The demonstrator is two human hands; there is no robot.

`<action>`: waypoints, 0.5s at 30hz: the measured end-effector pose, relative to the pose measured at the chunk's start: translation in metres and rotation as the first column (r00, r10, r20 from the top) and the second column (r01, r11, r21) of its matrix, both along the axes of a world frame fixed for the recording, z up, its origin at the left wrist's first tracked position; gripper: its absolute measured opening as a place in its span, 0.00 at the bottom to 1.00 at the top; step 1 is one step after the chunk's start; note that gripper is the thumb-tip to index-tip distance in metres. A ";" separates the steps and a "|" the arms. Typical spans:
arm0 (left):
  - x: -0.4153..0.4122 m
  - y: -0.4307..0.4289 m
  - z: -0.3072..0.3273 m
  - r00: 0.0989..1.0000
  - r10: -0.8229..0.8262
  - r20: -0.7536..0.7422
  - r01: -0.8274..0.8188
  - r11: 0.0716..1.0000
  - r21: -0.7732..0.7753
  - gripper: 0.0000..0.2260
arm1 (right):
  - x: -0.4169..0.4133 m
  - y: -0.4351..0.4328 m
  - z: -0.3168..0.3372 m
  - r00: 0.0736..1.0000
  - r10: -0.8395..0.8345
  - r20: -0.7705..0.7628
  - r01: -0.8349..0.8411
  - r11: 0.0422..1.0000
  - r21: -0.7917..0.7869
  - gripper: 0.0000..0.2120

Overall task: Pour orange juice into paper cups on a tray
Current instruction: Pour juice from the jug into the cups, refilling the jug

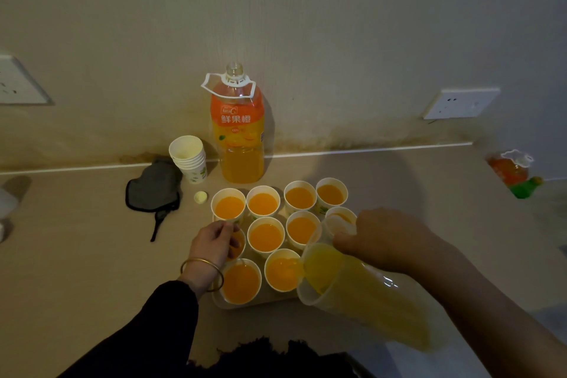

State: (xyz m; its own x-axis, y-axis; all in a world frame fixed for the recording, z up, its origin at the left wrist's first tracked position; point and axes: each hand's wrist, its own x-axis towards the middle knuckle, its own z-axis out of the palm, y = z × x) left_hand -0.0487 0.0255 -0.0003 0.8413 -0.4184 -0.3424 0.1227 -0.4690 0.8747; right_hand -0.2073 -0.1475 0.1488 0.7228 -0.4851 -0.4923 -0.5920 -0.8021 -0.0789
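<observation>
The right hand point(383, 236) has its grip clamped on the clear jug point(352, 288); the jug is tipped, and orange juice runs into the front paper cup point(282, 270); that cup stands on the tray point(219, 302) on the surface and looks nearly full; the left hand point(211, 239) has its grip pinched on the left cup point(237, 247); to do this well, pour slowly; keep the spout right over the cup; tip the jug back up before the juice reaches the top; the other cups have juice already.
</observation>
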 end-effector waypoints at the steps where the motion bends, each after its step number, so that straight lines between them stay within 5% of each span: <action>1: 0.000 0.000 0.000 1.000 0.002 -0.002 -0.002 1.000 -0.001 0.12 | 0.000 0.000 -0.001 1.000 0.001 -0.001 -0.001 1.000 -0.002 0.21; 15: 0.001 0.002 -0.004 1.000 0.008 -0.017 -0.009 1.000 -0.004 0.13 | 0.000 0.001 0.002 1.000 -0.001 -0.008 0.001 1.000 -0.005 0.22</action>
